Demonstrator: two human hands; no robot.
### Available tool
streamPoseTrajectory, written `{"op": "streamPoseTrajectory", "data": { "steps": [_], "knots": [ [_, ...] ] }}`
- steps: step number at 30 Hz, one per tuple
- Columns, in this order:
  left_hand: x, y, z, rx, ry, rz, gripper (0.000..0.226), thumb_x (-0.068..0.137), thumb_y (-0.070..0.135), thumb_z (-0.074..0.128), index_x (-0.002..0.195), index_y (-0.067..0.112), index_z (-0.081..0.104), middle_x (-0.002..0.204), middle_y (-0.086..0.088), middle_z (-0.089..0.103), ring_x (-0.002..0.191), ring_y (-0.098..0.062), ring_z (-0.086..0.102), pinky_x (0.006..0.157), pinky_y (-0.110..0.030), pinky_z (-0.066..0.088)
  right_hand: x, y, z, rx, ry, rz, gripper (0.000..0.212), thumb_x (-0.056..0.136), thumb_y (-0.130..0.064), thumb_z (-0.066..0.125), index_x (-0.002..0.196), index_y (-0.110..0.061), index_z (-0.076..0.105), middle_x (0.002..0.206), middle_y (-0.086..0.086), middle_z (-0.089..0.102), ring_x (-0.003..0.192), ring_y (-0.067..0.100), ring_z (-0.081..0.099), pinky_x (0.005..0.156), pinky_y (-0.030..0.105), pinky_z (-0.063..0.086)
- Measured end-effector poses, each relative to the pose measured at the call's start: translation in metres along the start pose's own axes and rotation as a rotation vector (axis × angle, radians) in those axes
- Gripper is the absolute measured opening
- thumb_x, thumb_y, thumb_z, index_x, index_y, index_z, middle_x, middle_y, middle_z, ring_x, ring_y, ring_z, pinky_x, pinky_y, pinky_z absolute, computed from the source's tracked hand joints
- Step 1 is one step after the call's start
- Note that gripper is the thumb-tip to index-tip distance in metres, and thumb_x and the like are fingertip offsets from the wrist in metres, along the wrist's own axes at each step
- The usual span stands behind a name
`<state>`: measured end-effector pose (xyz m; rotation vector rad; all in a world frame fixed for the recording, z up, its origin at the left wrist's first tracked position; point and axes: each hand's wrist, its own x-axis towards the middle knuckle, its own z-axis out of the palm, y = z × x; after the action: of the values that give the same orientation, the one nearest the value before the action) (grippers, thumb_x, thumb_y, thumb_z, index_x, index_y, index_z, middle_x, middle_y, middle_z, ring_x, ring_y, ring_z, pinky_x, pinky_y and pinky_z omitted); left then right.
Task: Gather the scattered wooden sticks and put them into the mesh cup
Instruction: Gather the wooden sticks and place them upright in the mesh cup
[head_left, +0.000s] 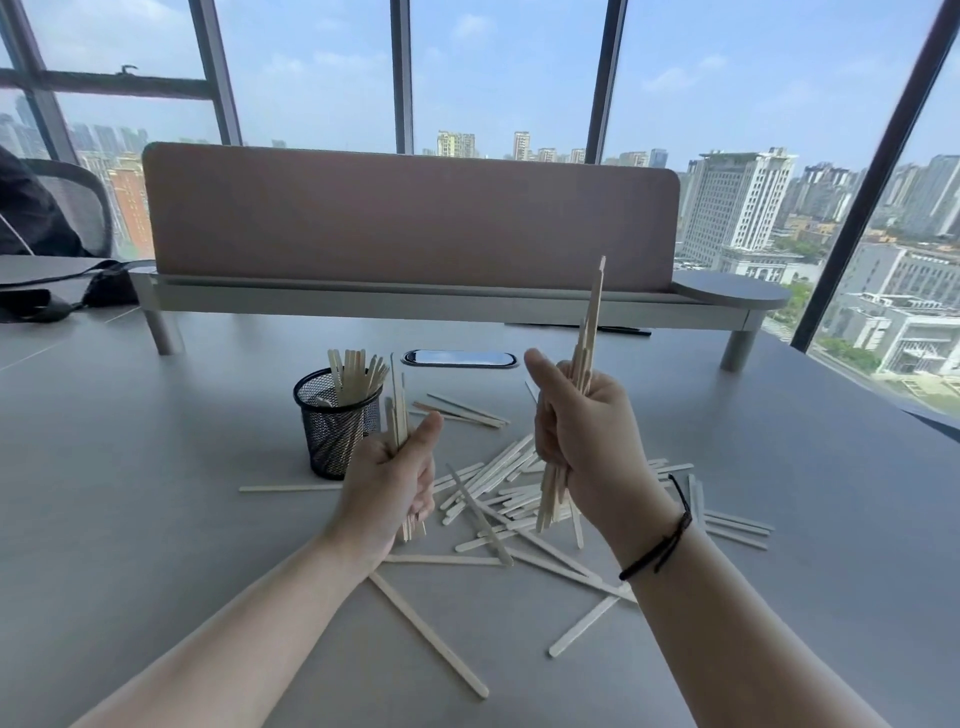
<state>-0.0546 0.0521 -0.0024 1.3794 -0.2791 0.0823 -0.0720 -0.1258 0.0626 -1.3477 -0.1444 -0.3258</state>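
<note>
Mid-gather: both hands loaded, neither emptied yet.

Left hand (387, 480): grip curled round a small upright bundle of sticks (399, 415), thumb up, held just right of the cup (336, 421) and near it. Stick count in this bundle unclear, perhaps a handful.

Right hand (582, 421): grip wrapped round a bigger, uneven bundle (589, 332), tips fanned at different heights, lower ends hanging above the pile. Black cord (662, 540) on that wrist.

One mesh cup, black, upright on the desk (156, 519), already part-filled with a cluster of sticks (356, 374) leaning right; roughly ten tops visible, exact number hard to tell.

Loose sticks (498, 493): a tangled heap between and beyond the two hands, several dozen by estimate, too overlapped for a true count. Outliers: one lying flat just below the cup, a few behind the heap towards the cable port (460, 358), three or so at the far right edge of the heap, and a few long ones nearest the camera.

Likely next: left bundle over the cup mouth, ends lowered in beside those already standing, then release. Right bundle probably better squared first, ends tapped level on the desk, to avoid snagging the rim or tipping the light cup. Plenty of the task left.
</note>
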Motion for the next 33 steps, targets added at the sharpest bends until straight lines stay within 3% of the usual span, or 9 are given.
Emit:
{"op": "streamPoseTrajectory", "data": {
  "steps": [6,12,17,21,29,33],
  "knots": [
    [0.0,-0.001,0.002,0.042,0.011,0.013,0.057,0.085,0.044,0.064,0.044,0.02,0.033,0.043,-0.002,0.026,0.039,-0.014,0.025,0.043,-0.025,0.026,0.0,0.013,-0.009,-0.081,0.031,-0.037,0.048,0.093,-0.026,0.067,0.051,-0.021,0.046,0.053,0.009,0.041,0.039,0.014,0.028,0.04,0.021,0.023],
    [0.002,-0.005,0.001,0.05,0.03,0.018,0.059,0.085,0.044,0.069,0.046,0.016,0.035,0.044,-0.004,0.029,0.038,-0.016,0.028,0.043,-0.026,0.032,0.001,0.03,-0.024,-0.051,0.073,0.094,0.041,0.087,-0.028,0.074,0.059,-0.014,0.049,0.045,0.0,0.032,0.037,0.013,0.024,0.04,0.021,0.023],
    [0.001,-0.003,0.001,0.052,0.05,0.024,0.054,0.083,0.041,0.068,0.044,0.016,0.039,0.044,-0.007,0.031,0.037,-0.018,0.03,0.044,-0.027,0.034,-0.003,0.036,-0.026,-0.186,0.002,0.097,0.054,0.077,-0.036,0.083,0.054,-0.019,0.037,0.047,0.002,0.03,0.04,0.017,0.027,0.044,0.027,0.026],
    [0.0,-0.001,0.001,0.053,0.057,0.029,0.053,0.083,0.04,0.067,0.045,0.013,0.041,0.043,-0.007,0.033,0.038,-0.019,0.032,0.045,-0.027,0.035,-0.002,0.034,-0.026,-0.204,0.026,0.041,0.048,0.081,-0.029,0.08,0.057,-0.007,0.045,0.048,0.008,0.038,0.042,0.02,0.036,0.045,0.029,0.033],
    [0.001,0.0,0.0,0.04,0.053,0.025,0.051,0.082,0.039,0.068,0.045,0.015,0.042,0.042,-0.007,0.034,0.04,-0.019,0.032,0.045,-0.027,0.034,-0.001,0.03,-0.034,-0.223,0.02,0.018,0.051,0.079,-0.032,0.079,0.047,-0.013,0.044,0.045,0.012,0.042,0.048,0.027,0.038,0.055,0.036,0.033],
    [0.001,0.001,0.0,0.04,0.052,0.033,0.049,0.084,0.036,0.068,0.046,0.014,0.045,0.044,-0.008,0.037,0.041,-0.021,0.034,0.046,-0.028,0.037,-0.001,0.033,-0.032,-0.204,-0.043,0.126,0.055,0.083,-0.026,0.079,0.048,-0.021,0.036,0.044,0.003,0.033,0.041,0.018,0.028,0.046,0.027,0.028]
  ]
}}
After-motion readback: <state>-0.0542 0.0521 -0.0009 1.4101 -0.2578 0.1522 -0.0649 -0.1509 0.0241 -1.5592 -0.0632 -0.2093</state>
